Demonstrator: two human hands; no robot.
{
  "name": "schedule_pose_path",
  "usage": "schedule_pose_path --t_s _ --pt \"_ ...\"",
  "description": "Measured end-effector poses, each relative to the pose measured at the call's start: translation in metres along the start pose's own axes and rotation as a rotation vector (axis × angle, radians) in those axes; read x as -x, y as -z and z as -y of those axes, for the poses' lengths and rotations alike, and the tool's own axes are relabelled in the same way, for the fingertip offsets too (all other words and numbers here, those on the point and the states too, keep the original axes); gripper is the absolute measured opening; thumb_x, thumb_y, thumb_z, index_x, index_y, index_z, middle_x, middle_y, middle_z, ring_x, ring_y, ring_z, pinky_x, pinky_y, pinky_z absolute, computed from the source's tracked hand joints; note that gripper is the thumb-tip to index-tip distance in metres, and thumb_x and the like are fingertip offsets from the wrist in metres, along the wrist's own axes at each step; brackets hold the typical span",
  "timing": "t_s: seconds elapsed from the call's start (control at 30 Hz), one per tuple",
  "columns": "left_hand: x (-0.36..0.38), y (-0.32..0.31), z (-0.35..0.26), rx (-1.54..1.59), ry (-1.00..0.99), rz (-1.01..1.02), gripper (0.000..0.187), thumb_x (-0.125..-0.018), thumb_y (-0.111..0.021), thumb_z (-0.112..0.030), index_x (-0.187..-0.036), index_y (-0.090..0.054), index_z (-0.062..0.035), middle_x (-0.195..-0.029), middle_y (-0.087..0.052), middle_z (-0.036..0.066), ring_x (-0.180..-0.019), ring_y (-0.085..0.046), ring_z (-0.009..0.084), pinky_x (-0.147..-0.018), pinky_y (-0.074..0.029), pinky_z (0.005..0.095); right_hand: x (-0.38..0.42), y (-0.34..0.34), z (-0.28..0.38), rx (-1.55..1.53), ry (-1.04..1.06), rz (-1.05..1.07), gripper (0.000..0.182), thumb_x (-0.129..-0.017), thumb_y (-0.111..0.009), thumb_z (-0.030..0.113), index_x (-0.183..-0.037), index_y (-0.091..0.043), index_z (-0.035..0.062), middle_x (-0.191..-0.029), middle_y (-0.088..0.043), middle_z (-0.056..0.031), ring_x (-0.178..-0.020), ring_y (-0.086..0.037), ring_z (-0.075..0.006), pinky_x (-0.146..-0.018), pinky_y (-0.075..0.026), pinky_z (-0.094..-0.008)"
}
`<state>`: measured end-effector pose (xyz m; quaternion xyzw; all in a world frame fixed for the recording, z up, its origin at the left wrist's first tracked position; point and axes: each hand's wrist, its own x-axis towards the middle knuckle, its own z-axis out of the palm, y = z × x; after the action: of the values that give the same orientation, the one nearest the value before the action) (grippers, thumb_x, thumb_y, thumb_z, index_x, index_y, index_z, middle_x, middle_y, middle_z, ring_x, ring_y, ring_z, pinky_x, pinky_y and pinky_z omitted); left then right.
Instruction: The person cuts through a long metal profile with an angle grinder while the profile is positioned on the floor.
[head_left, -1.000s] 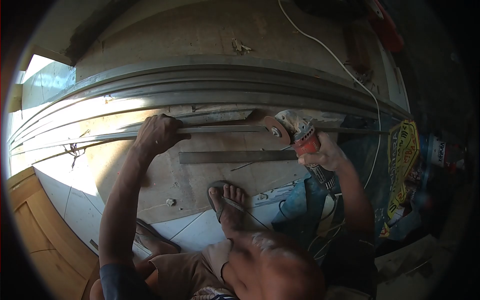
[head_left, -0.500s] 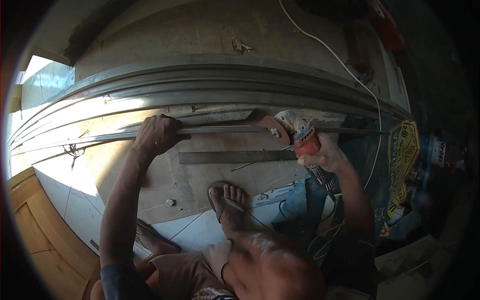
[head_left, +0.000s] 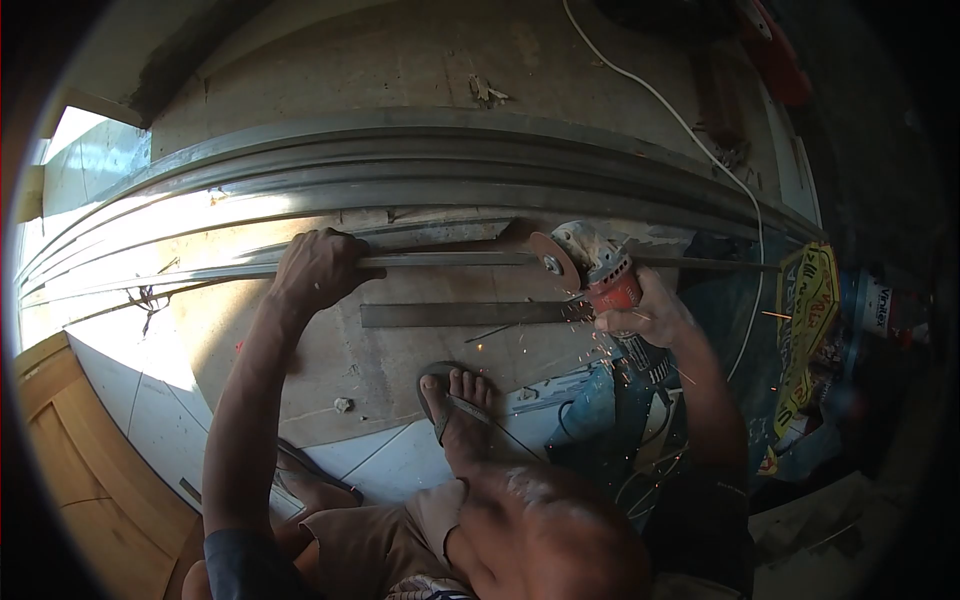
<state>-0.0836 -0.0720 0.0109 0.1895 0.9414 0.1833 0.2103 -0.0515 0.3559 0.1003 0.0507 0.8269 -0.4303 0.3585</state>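
My right hand [head_left: 645,312] is wrapped round the body of a red angle grinder [head_left: 612,285]. The grinder's thin reddish-brown disc [head_left: 553,263] meets a long, narrow metal bar [head_left: 460,259], and orange sparks spray down past my wrist. On the left, my left hand [head_left: 322,268] is closed over the same bar; another metal piece [head_left: 440,233] with a slanted end lies just beyond it. Closer to my feet, a short flat metal strip [head_left: 470,315] rests on the board, its right end near the grinder.
Several long metal profiles [head_left: 450,160] run side by side across the far floor. A white cable [head_left: 690,130] trails down the right, near a yellow printed sheet [head_left: 808,330] and a paint container [head_left: 878,305]. My sandalled foot [head_left: 455,395] stands below the strip. A wooden panel [head_left: 90,450] lies at left.
Sparks now fly from the disc where none showed before. Both hands and the grinder hold nearly the same positions.
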Motion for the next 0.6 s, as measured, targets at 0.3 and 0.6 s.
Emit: schedule_pose_path --t_s 0.3,0.6 --pt "0.001 -0.004 0.003 -0.003 -0.028 -0.022 0.031 -0.087 -0.075 -0.042 -0.089 -0.077 -0.0111 -0.076 -0.073 0.012 -0.072 -0.071 0.0315 -0.070 -0.055 0.0434 0.002 -0.001 0.003 0.060 -0.060 -0.015 0.089 -0.059 -0.085 0.048 -0.126 -0.059 -0.0043 -0.115 -0.066 -0.0178 -0.106 -0.063 -0.0287 -0.096 -0.047 -0.0378" --pt "0.001 -0.005 0.004 -0.026 -0.028 -0.012 0.032 -0.087 -0.074 -0.043 -0.089 -0.076 -0.0113 -0.077 -0.073 0.012 -0.072 -0.071 0.0319 -0.069 -0.055 0.0437 0.002 -0.001 0.002 0.134 -0.086 -0.049 0.096 -0.057 -0.085 0.052 -0.129 -0.057 -0.0052 -0.118 -0.064 -0.0194 -0.107 -0.062 -0.0314 -0.095 -0.048 -0.0389"
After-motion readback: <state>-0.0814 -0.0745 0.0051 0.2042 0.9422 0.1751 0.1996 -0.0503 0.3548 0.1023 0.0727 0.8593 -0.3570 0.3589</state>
